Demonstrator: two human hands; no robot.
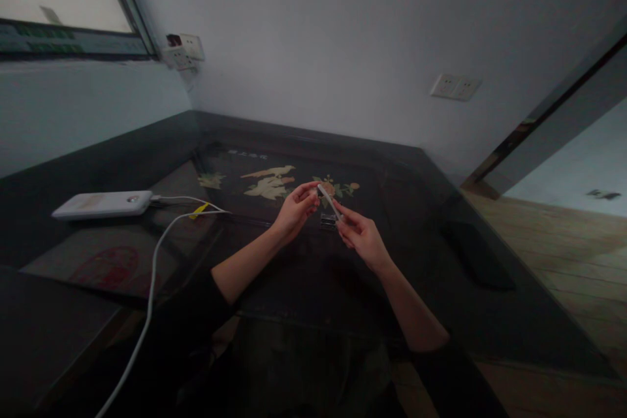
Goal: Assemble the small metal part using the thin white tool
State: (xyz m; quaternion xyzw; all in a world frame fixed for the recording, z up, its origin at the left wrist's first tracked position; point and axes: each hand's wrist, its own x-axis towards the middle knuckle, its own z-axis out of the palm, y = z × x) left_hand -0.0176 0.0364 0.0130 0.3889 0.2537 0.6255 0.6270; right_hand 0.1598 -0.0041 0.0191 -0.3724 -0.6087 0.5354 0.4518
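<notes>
My right hand (360, 234) is closed around the lower end of a slim, pale, flat stick (329, 201), which tilts up and to the left. What kind of stick it is I cannot make out. At its upper end is my left hand (296, 209), fingers bent and drawn together near the tip. Something small and whitish shows at those fingertips, too small to name. Just below the stick, by the right fingers, a small shiny rectangular object (328, 221) lies on the dark table (313, 274).
A white power bank (102, 204) lies at left, with a white cable (155, 261) bearing a yellow tag (198, 211) running toward me. A dark flat object (480, 258) rests near the right edge. Wall sockets (455, 87) are behind the table.
</notes>
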